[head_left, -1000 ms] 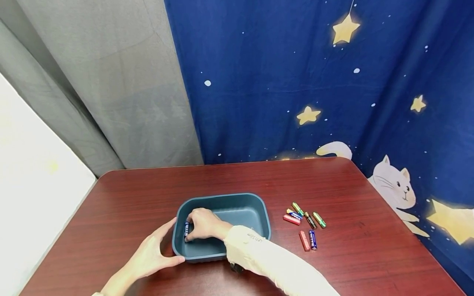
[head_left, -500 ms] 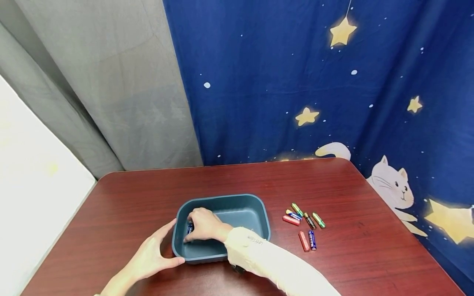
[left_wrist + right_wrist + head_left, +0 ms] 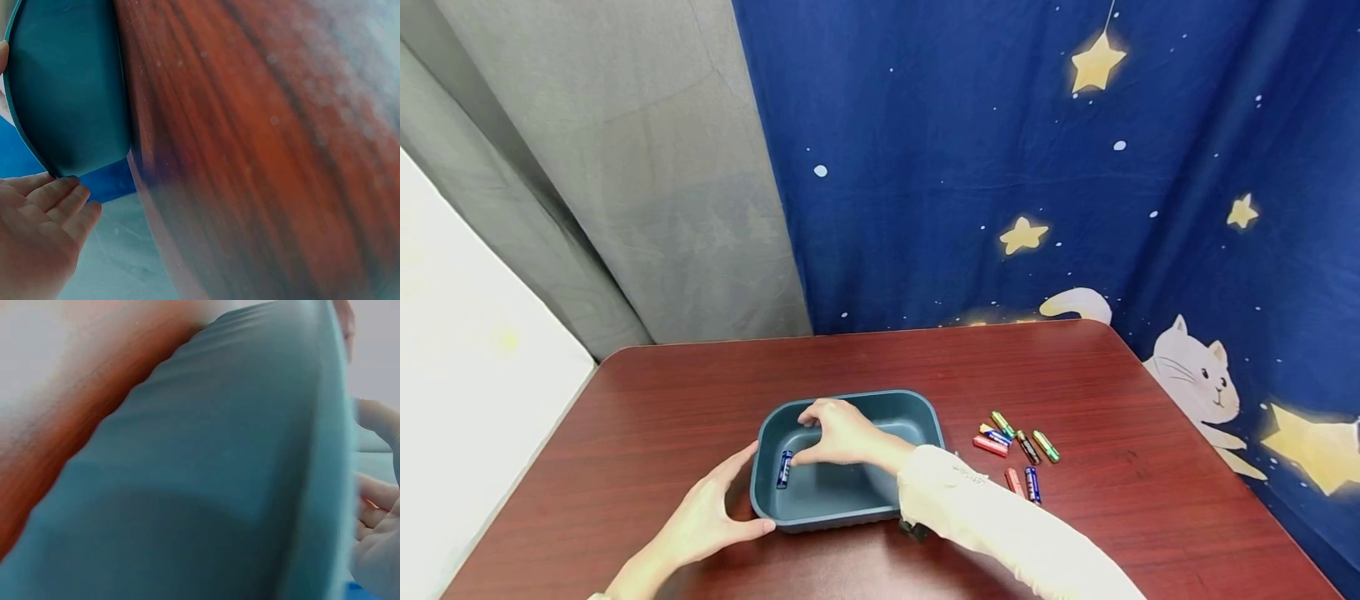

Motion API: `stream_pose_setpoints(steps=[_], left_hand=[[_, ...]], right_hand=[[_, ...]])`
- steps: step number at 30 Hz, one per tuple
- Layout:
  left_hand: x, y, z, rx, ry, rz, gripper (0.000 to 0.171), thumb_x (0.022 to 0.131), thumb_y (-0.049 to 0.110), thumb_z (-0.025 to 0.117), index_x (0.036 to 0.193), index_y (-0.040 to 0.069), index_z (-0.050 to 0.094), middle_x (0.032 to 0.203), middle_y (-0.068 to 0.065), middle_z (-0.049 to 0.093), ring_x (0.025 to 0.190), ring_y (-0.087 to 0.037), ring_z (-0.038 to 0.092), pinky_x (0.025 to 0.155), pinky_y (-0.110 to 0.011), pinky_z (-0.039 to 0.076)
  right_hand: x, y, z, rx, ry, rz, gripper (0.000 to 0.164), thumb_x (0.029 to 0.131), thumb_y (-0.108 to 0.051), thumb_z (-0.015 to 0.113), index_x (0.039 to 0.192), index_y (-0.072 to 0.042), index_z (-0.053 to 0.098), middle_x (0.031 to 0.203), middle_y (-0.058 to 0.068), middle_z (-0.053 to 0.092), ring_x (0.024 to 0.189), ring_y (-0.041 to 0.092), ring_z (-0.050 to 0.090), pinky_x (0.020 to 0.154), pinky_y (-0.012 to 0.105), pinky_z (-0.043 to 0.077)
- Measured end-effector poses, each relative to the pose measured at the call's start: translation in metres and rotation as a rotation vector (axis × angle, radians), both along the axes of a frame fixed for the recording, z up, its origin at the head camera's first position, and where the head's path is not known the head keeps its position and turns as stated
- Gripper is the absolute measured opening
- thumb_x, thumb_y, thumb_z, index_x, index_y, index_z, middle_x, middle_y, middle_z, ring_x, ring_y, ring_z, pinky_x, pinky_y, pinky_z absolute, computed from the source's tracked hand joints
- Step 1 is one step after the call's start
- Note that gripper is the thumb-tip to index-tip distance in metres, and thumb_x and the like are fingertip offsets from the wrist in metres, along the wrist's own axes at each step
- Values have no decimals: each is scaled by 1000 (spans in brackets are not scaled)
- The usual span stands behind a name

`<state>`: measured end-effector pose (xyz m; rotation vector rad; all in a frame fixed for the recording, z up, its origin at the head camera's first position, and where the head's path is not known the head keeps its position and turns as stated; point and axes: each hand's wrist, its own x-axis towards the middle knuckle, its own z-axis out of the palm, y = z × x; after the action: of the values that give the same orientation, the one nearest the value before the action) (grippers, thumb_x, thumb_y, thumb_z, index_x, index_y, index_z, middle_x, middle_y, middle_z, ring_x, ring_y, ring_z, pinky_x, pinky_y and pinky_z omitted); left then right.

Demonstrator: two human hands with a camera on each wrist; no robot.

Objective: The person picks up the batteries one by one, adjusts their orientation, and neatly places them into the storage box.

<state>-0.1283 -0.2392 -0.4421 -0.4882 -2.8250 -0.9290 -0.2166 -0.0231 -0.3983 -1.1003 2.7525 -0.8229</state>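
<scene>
A teal rectangular box [image 3: 850, 493] stands on the table. On its floor near the left wall lies a blue battery [image 3: 784, 469], which nothing grips. My left hand [image 3: 703, 515] rests against the box's left end, thumb at the near corner and straight fingers along the rim. In the left wrist view its fingertips [image 3: 74, 194] touch the box's edge. My right hand [image 3: 842, 433] hovers inside the box just right of the battery, thumb and fingers apart and holding nothing. The box's outer wall [image 3: 187, 456] hides part of that hand in the right wrist view.
Right of the box lie several loose batteries: green [image 3: 1047, 446], black [image 3: 1027, 447], red [image 3: 990, 446] and blue [image 3: 1033, 485] among them. The right sleeve [image 3: 992, 517] crosses the box's near right corner. Curtains [image 3: 925, 208] hang behind the table's far edge.
My right hand has let go of the blue battery and moved right and slightly up. The battery now lies a little farther from the left wall. My left hand has stayed put.
</scene>
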Motion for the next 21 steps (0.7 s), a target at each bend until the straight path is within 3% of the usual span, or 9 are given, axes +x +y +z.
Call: stream_pose_setpoints(steps=[7, 16, 21], left_hand=[[0, 0, 0, -13, -4, 6, 95, 62, 54, 76, 138, 12, 38, 132, -4, 48, 117, -23, 47, 90, -51, 42], [-1, 0, 1, -3, -3, 10, 96, 60, 53, 77, 137, 11, 39, 132, -5, 48, 117, -23, 47, 90, -51, 42], [0, 0, 1, -5, 0, 5, 95, 61, 54, 77, 138, 12, 38, 132, -4, 48, 117, -23, 47, 90, -50, 43]], right_hand=[[7, 31, 11, -97, -21, 21, 56, 69, -40, 75, 113, -8, 62, 106, -1, 62, 97, 10, 56, 84, 19, 45], [2, 89, 28, -245, 85, 40, 51, 66, -34, 79, 107, -8, 64, 102, 2, 64, 95, 12, 58, 84, 25, 47], [1, 128, 32, -276, 119, 16, 52, 66, -33, 79, 110, -10, 63, 105, 1, 63, 98, 11, 57, 87, 29, 46]])
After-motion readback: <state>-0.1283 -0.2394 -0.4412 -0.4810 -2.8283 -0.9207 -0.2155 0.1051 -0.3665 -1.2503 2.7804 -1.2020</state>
